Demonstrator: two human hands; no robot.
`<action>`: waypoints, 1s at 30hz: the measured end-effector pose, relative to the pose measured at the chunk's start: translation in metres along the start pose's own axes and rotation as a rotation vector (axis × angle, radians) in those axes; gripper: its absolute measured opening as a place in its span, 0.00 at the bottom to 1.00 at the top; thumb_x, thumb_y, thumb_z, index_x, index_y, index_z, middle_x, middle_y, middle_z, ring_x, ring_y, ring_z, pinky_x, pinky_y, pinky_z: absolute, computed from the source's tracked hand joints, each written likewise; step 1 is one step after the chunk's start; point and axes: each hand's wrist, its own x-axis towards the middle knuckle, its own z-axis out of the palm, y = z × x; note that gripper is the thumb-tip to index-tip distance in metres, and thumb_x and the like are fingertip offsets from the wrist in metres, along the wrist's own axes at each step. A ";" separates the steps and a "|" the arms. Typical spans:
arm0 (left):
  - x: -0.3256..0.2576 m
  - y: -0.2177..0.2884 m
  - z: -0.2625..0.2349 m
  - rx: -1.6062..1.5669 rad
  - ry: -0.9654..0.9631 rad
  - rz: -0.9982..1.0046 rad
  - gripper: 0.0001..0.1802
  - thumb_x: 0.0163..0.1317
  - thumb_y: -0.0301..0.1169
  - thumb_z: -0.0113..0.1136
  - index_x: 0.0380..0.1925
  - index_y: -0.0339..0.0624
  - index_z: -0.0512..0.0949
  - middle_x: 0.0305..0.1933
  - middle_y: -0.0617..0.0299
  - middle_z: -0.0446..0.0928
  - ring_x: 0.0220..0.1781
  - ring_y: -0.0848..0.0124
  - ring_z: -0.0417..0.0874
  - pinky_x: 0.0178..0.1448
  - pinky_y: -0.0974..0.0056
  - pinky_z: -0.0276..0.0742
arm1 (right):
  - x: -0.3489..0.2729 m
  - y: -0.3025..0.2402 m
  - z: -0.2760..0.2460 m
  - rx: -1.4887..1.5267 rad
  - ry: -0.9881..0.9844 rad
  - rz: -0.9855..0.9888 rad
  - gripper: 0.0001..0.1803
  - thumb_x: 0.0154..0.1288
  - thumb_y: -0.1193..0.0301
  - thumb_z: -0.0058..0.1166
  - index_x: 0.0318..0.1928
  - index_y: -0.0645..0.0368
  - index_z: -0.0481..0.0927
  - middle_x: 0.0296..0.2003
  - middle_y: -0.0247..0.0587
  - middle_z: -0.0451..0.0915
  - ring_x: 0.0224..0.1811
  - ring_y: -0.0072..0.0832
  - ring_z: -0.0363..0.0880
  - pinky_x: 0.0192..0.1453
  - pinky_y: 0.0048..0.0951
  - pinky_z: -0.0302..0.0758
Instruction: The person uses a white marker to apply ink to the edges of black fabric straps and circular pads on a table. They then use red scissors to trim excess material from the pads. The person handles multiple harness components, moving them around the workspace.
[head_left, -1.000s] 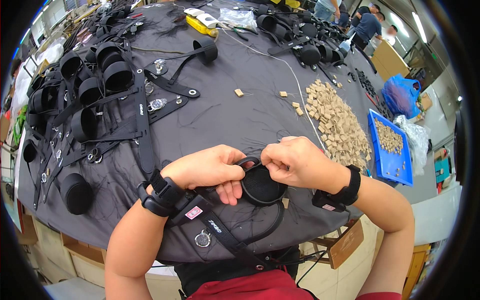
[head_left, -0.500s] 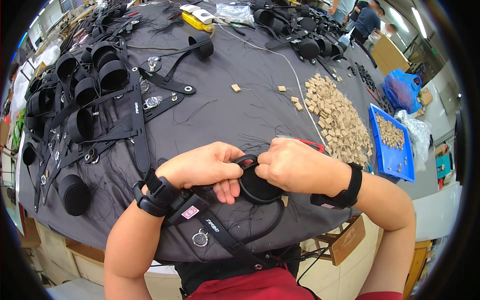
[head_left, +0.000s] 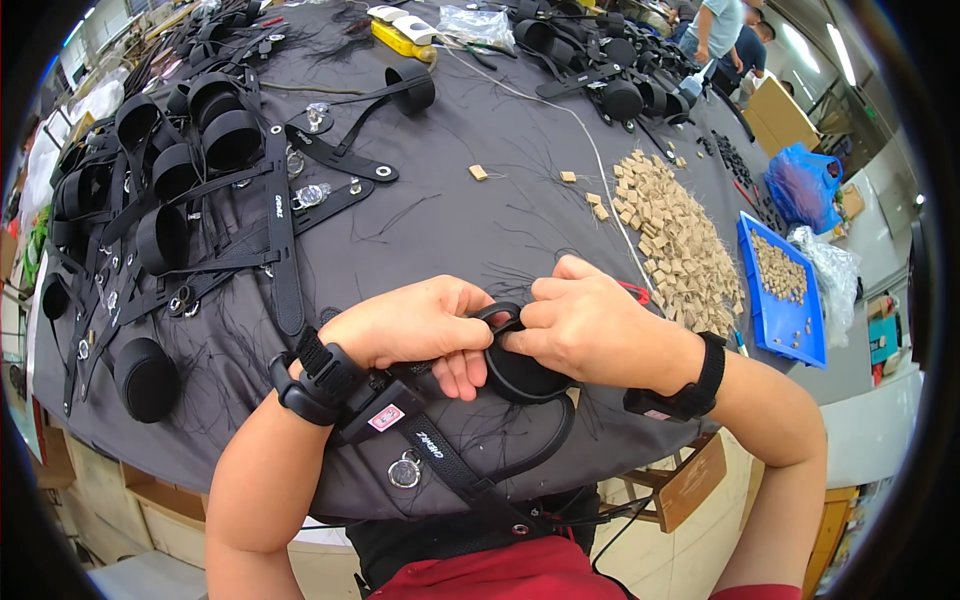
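In front of me is a black round cup-shaped piece [head_left: 530, 378] joined to a thin black strap. My left hand [head_left: 440, 330] is closed on its left rim, the thumb pressing a black loop there. My right hand [head_left: 580, 325] pinches at the upper right rim; anything small between those fingertips is hidden. From the cup, the thin strap curves down to a wide black strap [head_left: 450, 465] with white lettering, lying beneath my left wrist. Beside that strap rests a shiny round metal piece [head_left: 404, 470]. A red-handled tool [head_left: 635, 292], partly covered, lies behind my right hand.
At left is a heap of black straps and cups [head_left: 165, 180]; another heap [head_left: 620, 70] lies at the far right. Many small tan tags [head_left: 665, 240] are piled right of centre, next to a blue tray [head_left: 790, 325] and blue bag [head_left: 805, 185]. People [head_left: 715, 30] stand beyond the table.
My right hand has shifted slightly at the rim, its knuckles now raised higher. My left hand keeps its hold on the cup. The view has moved a little.
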 end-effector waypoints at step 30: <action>-0.016 0.000 0.047 1.141 0.747 0.682 0.11 0.51 0.24 0.67 0.35 0.43 0.77 0.40 0.57 0.70 0.45 0.59 0.76 0.48 0.59 0.70 | -0.020 -0.030 0.000 1.314 0.234 0.928 0.22 0.75 0.64 0.54 0.61 0.65 0.68 0.48 0.38 0.71 0.37 0.14 0.76 0.33 0.21 0.81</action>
